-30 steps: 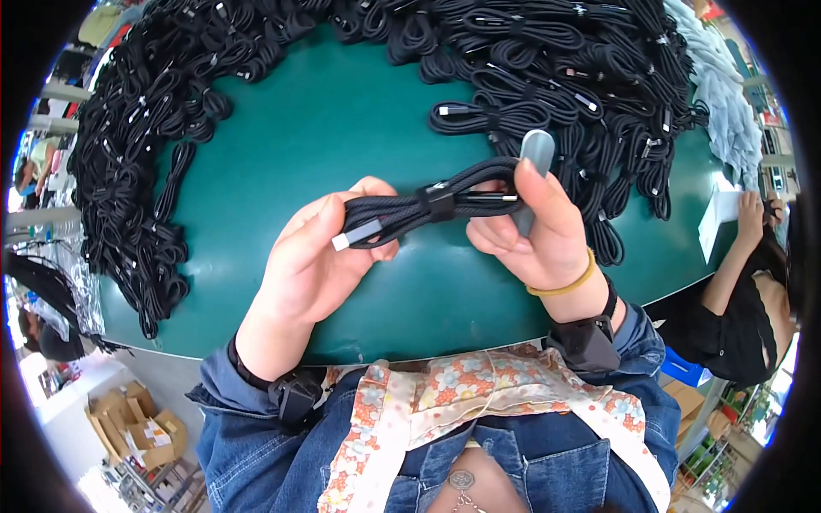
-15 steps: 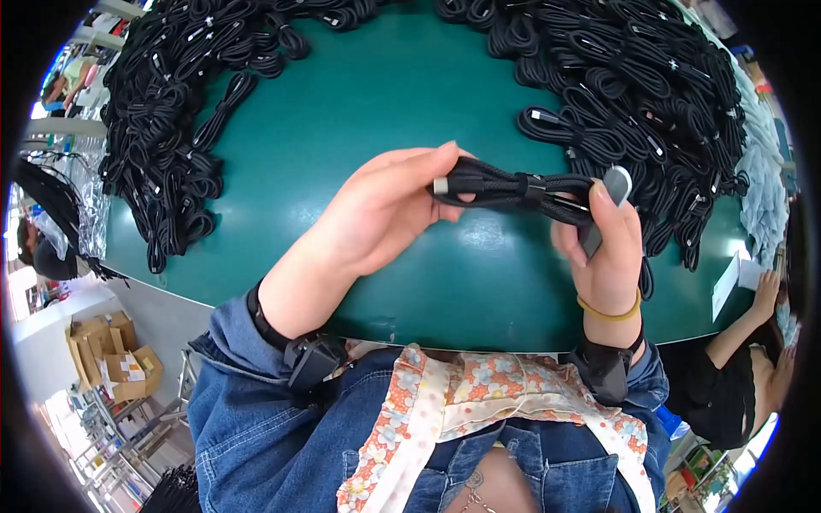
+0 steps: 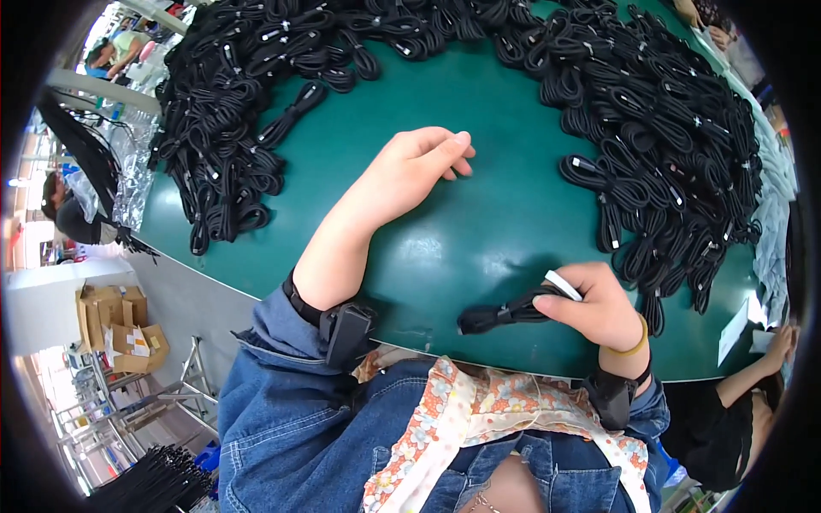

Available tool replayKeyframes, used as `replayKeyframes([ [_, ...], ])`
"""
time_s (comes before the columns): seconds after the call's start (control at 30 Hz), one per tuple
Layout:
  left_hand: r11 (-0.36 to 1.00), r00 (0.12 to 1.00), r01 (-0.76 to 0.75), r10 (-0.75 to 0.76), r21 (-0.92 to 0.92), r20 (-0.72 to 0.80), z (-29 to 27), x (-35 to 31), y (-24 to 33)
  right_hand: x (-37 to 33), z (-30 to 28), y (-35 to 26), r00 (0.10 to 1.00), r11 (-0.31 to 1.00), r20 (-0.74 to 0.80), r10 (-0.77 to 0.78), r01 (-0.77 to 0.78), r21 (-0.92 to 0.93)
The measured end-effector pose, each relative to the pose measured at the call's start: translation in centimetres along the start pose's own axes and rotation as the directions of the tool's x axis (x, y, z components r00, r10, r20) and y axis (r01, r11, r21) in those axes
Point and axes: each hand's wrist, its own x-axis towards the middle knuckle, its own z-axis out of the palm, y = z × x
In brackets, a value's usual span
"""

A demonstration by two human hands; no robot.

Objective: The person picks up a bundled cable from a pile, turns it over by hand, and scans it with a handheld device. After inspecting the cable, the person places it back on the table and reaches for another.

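My right hand (image 3: 603,308) is closed around one end of a coiled black cable bundle (image 3: 505,316), low over the near edge of the green table. The bundle's other end points left. A thin pale strip or tool (image 3: 564,285) sticks out at the top of the same grip; its lower part is hidden. My left hand (image 3: 419,167) is over the middle of the table, its fingers curled loosely and the thumb against them, with nothing visible in it.
Many coiled black cables lie heaped in a left pile (image 3: 222,128) and a right pile (image 3: 658,128), joined along the back of the green table (image 3: 479,214). One cable bundle (image 3: 292,114) lies beside the left pile. A co-worker's hand (image 3: 780,346) is at the right edge.
My left hand has let go of the cable bundle and moved up. My right hand has brought the bundle down toward the near table edge. The view has shifted slightly.
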Motion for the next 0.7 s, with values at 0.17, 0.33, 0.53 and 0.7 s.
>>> replayKeyframes([
  [0.17, 0.635, 0.858, 0.143, 0.303, 0.759, -0.415, -4.4, 0.2, -0.8, -1.3, -1.4, 1.5, 0.802, 0.608, -0.596, -0.049, 0.497, 0.619],
  [0.33, 0.256, 0.537, 0.600, 0.573, 0.758, -0.619, -9.7, 0.2, -4.8, -1.2, -2.6, 0.4, 0.624, 0.171, -0.754, -0.207, 0.782, 0.600],
  [0.53, 0.233, 0.718, 0.533, 0.384, 0.813, -0.581, -8.0, 0.5, -3.6, 0.0, -1.3, 2.1, 0.732, 0.232, -0.592, -0.337, 0.674, 0.701],
  [0.7, 0.541, 0.938, -0.073, 0.324, 0.838, -0.127, -2.9, -0.1, 0.3, 0.2, -0.5, 2.1, 0.873, 0.562, -0.442, -0.204, 0.474, 0.678],
])
